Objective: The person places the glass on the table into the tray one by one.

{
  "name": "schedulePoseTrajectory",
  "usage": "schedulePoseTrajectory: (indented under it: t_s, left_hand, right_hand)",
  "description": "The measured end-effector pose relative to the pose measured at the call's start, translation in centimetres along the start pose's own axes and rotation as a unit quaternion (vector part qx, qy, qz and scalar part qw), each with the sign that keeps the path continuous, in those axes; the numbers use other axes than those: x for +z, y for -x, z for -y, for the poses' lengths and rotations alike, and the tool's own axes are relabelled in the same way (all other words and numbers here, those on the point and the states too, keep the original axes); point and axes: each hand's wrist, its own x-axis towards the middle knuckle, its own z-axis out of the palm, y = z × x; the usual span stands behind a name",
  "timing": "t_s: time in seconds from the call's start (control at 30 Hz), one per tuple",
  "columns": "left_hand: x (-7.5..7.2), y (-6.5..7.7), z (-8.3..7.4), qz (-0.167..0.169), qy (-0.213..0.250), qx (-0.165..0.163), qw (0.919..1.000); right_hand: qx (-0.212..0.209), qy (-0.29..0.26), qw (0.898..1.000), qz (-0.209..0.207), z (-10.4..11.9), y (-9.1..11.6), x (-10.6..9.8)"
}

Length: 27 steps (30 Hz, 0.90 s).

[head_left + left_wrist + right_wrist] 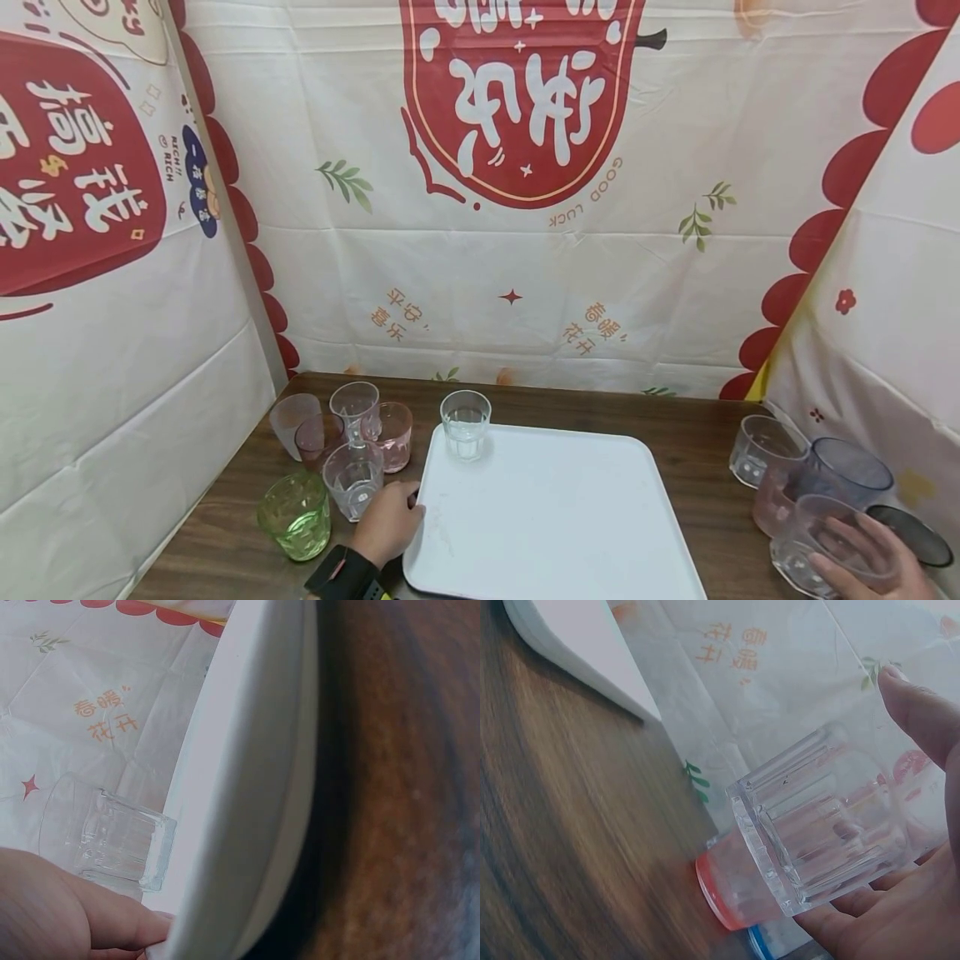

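In the head view my left hand (388, 521) is at the left rim of a white tray (555, 517). The left wrist view shows its fingers pinching that rim. My right hand (873, 558) is around a clear drinking glass (817, 817), fingers behind it and thumb on the near side. That glass looks raised slightly above the tabletop; contact at its rim is partly hidden. Just behind it stand a pink glass (772, 500) and a bluish glass (847, 467). Another clear glass (467, 425) stands upright at the tray's back left corner.
Left of the tray are a green glass (296, 517), a clear glass (352, 479), a pink glass (393, 437) and several others close together. Right of it, a clear glass (753, 454) and a dark round piece (911, 533) lie near the cloth wall (885, 358).
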Motion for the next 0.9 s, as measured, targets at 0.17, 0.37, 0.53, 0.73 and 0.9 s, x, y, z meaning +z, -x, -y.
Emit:
schedulePoseTrajectory:
  t_s: [0.17,0.37,0.53,0.73,0.9]
  left_hand:
    - [0.0,-0.1,0.0,0.000,0.000,-0.004,1.0000]
    - [-0.1,0.0,-0.1,0.003,0.000,-0.001,1.0000]
    - [-0.1,0.0,-0.2,0.001,-0.002,-0.007,1.0000]
    - [-0.1,0.1,-0.2,-0.001,-0.001,-0.003,1.0000]
    - [-0.1,0.2,-0.2,-0.003,-0.008,0.010,0.9999]
  right_hand:
    - [-0.035,0.029,0.997,0.059,1.1,-0.4,0.6]
    - [-0.085,0.163,0.981,0.066,2.6,0.0,2.6]
    - [-0.124,0.176,0.974,0.074,3.9,0.3,4.8]
    - [-0.125,0.225,0.962,0.091,5.5,0.3,7.1]
    - [-0.197,0.119,0.967,0.106,5.3,0.1,9.5]
